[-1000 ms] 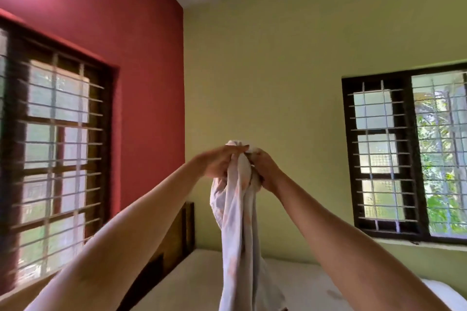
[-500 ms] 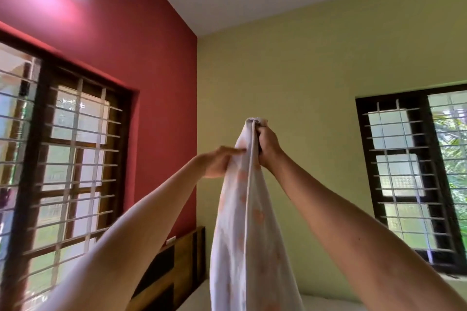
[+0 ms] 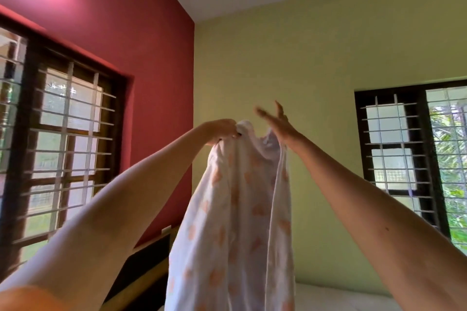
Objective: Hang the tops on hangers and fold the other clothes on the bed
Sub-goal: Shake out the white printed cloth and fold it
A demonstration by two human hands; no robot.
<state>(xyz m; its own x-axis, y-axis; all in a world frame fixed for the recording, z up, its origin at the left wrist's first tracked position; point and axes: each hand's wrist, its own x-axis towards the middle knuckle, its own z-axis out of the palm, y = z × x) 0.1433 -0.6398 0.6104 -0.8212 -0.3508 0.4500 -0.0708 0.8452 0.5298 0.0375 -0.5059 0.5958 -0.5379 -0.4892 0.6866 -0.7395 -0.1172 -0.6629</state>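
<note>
A white cotton garment with orange prints is hanging above the bed; the left hand is gripping its top edge, the right hand, fingers spread wide, is touching its other corner.

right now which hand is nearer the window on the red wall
Left. The left hand grips the garment top on the side toward the red-wall window; the right hand, fingers spread, is farther, toward the other window.

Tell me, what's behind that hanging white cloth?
Around the white cloth show the green wall, a wooden headboard and a strip of bed. Whatever lies directly behind the cloth is covered.
</note>
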